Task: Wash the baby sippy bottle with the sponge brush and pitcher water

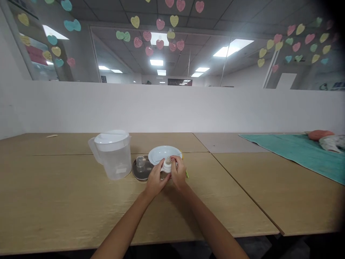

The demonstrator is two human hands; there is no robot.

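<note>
Both my hands are closed around what looks like a baby bottle [167, 167], of which a white collar and a clear, pale teat show on top. My left hand [156, 179] grips its left side, fingers wrapped round the lower part. At the collar's right edge, the fingers of my right hand [178, 173] press beside the teat. The bottle's body is mostly hidden by my hands. Just behind it lies a white plate [159, 153]. To the left, a clear dome-shaped cap [140, 162] stands on a round metal tray [137, 175].
A clear lidded pitcher [117, 162] stands left of the tray. Something yellow-green [187, 174] pokes out behind my right hand. A teal cloth [293, 149] covers the right side, with an orange item [320, 135] on it. A white wall [161, 108] bounds the table [81, 205].
</note>
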